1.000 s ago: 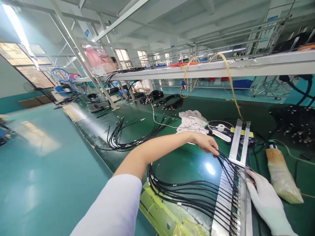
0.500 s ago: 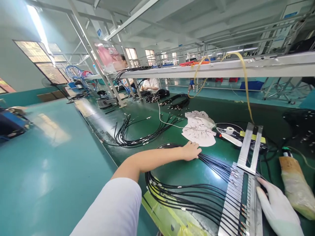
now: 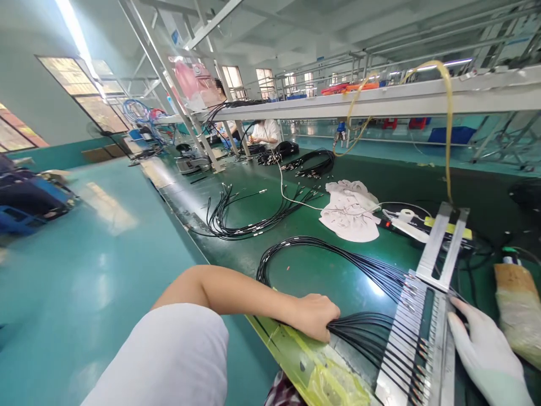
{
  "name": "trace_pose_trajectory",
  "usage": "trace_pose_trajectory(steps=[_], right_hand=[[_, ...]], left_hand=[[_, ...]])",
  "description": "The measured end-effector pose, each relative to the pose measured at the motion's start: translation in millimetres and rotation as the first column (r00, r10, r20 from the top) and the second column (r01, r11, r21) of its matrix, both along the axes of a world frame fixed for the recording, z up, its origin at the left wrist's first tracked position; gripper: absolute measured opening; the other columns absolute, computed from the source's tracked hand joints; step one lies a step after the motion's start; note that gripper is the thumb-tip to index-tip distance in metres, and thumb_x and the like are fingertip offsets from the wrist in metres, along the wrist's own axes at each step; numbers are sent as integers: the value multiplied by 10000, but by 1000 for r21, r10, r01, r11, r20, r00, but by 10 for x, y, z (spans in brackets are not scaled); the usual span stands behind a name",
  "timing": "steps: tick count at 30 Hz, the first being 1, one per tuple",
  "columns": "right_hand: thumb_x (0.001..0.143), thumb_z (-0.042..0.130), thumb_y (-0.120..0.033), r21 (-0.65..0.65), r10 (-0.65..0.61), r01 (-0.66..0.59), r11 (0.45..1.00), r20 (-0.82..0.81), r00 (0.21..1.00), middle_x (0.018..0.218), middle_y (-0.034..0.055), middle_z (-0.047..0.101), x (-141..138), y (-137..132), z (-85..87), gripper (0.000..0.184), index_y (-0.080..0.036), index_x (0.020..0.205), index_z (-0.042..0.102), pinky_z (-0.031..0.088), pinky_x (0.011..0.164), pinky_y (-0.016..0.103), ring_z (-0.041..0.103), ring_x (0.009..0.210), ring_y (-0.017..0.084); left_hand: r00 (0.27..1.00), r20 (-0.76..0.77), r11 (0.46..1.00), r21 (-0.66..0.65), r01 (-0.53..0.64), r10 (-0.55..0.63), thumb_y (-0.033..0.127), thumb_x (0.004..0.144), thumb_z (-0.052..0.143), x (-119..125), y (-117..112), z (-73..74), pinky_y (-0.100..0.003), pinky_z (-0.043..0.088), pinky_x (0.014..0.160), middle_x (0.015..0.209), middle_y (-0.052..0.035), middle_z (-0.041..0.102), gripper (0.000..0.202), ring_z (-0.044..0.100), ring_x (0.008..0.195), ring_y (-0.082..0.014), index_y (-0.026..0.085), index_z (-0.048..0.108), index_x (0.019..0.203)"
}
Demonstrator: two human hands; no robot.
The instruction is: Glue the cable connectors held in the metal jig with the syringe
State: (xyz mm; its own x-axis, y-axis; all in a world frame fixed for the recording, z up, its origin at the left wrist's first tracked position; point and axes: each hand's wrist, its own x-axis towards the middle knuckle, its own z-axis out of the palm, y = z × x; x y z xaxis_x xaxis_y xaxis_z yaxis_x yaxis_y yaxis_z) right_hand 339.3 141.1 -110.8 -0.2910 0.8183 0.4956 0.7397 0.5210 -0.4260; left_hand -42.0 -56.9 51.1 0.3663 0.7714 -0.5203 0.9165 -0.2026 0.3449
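Observation:
My left hand (image 3: 315, 317) is closed round a bundle of black cables (image 3: 367, 332) near the bench's front edge. The cables fan out to the right into the slots of a metal comb fixture (image 3: 412, 332). A second loop of the same cables (image 3: 321, 248) curves back over the green mat and into the fixture's top. My right hand (image 3: 486, 352), in a white glove, lies flat with fingers stretched on the fixture's right rail.
A white cloth (image 3: 350, 211), a white tool (image 3: 408, 223) and a wrapped brown block (image 3: 518, 307) lie behind and right of the fixture. More black cable bundles (image 3: 249, 217) lie further back. A person (image 3: 264, 132) works at the far end. Yellow tape (image 3: 296, 355) lines the front edge.
My left hand let go of the far cable loop, came back toward me and closed on the near bundle by the front edge. The right hand stayed on the fixture.

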Motion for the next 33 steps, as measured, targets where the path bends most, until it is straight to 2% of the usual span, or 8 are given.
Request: trace_pose_trajectory(steps=[4,7,11,16,24,28,31,33], right_hand=[[924,432,-488,-36,22,-22,999,18,1000,1225,134,664,-87,-89,159,492,-194,1276,609,465,1049,530,615,1166,352],[955,406,-467,-52,21,-21,998,0,1000,1252,144,646,-167,-165,268,483,-187,1306,584,448,1071,523,596,1191,329],[982,415,-469,-71,-13,13,997,-5,1000,1288,134,629,-223,-226,318,466,-208,1343,553,443,1085,510,576,1221,306],[971,486,-494,-72,-40,39,997,-15,999,1326,114,611,-260,-325,408,472,-233,1361,540,458,1082,486,563,1241,292],[996,458,-468,-89,-81,80,993,-13,997,1359,88,593,-297,-413,551,441,-262,1380,523,472,1073,465,552,1259,276],[994,454,-456,-96,-66,62,993,-41,997,1345,103,594,-296,-412,544,443,-254,1382,522,462,1080,491,555,1253,291],[987,465,-458,-106,-62,56,993,-57,996,1334,104,598,-296,-395,514,437,-255,1369,531,452,1087,501,551,1256,298],[985,468,-459,-114,-65,58,992,-59,996,1332,105,598,-297,-388,499,437,-254,1366,529,444,1093,504,546,1260,300]], left_hand=[[997,63,998,-51,-41,44,239,657,627,36,51,70,-412,554,762,1036,-159,677,172,679,1010,-362,202,508,776],[986,127,970,-232,-74,105,253,717,566,30,50,142,-323,540,611,756,-43,677,192,697,709,-244,215,471,880],[970,191,924,-376,-72,154,435,881,460,15,202,303,-243,406,453,550,47,529,219,509,453,-143,218,433,891],[954,267,964,-259,-66,137,650,947,361,-51,476,341,-229,346,506,634,42,484,456,440,537,-115,210,472,899],[997,79,986,165,-3,-11,625,998,296,-385,740,32,-275,334,657,792,-12,610,506,565,716,-173,204,525,836],[996,-82,972,228,53,-35,711,914,445,-641,918,-104,-280,327,614,713,-26,624,544,597,674,-207,202,564,765],[987,-161,949,309,63,-13,695,929,427,-822,1134,-147,-318,393,711,830,-87,668,542,640,815,-270,192,622,873],[983,-180,929,356,99,-35,678,884,533,-876,1347,-150,-379,418,867,1096,-153,673,543,620,1053,-332,178,631,1071]])
